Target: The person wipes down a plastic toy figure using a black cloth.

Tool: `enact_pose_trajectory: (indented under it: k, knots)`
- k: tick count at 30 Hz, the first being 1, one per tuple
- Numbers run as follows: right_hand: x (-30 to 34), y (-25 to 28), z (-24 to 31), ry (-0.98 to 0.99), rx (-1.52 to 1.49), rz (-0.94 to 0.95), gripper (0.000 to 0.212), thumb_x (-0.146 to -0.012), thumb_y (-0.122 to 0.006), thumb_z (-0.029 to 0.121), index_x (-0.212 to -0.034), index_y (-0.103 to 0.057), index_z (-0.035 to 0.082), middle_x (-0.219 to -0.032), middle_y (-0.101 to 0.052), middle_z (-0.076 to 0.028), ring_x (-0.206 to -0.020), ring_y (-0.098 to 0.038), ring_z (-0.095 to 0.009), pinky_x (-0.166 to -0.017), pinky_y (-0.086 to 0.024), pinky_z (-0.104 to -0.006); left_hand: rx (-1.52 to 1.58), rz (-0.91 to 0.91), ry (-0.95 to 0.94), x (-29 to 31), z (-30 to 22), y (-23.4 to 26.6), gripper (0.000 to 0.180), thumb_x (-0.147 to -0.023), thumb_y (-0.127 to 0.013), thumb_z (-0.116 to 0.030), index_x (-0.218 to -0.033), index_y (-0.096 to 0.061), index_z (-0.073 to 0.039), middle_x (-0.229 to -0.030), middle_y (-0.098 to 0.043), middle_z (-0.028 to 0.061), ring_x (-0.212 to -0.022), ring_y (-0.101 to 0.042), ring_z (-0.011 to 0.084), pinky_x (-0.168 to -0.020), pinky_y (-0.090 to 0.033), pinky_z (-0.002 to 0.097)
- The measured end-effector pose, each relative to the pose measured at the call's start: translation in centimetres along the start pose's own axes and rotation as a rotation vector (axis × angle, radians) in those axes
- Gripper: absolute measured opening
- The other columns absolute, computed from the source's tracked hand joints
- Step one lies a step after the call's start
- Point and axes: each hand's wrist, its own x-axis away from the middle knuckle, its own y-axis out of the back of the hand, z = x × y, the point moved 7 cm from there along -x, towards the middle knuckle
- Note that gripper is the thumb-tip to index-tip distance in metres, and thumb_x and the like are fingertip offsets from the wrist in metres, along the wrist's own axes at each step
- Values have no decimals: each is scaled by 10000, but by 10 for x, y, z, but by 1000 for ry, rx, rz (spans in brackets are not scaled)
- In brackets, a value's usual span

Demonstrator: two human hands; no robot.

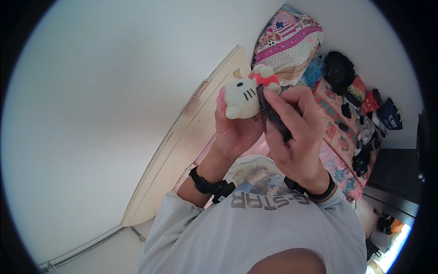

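Observation:
A white cat figurine (239, 101) with black whisker marks, a pink patch on its head and a red body lies tilted on its side in front of my chest. My left hand (235, 137) grips it from below and behind, its fingers partly hidden by the figurine. In my right hand (299, 132) is a bunched dark grey cloth (274, 118), pinched between thumb and fingers. One end of the cloth touches the figurine between its head and body. Black straps with small devices circle both of my wrists.
Beyond my left arm stands a cream board (182, 132) with a pink comb (192, 105) on its edge. A patterned bedding bundle (289, 43) sits at the far end. Bags and small items crowd the bed (335, 130) at right, beside a black cabinet (394, 171).

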Motion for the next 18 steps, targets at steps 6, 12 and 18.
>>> enact_pose_trajectory:
  k: [6,12,18]
  knots:
    - [14,-19,18,162,8,70,502,-675,-638,-54,-1175,-670,-15,-934,-534,-111,-764,-572,-273,-636,-498,-353,40,-13,48,6,1,8,836,-904,-585,-629,-1525,-324,-134,-1544,-367,96,-1371,-439,264,-1155,-374,404]
    - [1,5,10,42,-112,72,462,-681,-628,-82,-1127,-702,14,-974,-562,-118,-816,-599,-260,-698,-503,-333,-145,136,-65,-3,-12,-14,933,-850,-695,-582,-1517,-311,-55,-1528,-384,91,-1389,-424,244,-1166,-355,406]
    - [-16,8,-18,-99,-131,152,430,-711,-564,-134,-1110,-676,-19,-961,-559,-135,-788,-607,-241,-683,-490,-291,-202,81,-141,-7,-12,-3,973,-817,-773,-522,-1504,-306,-16,-1491,-435,98,-1381,-436,236,-1166,-350,430]
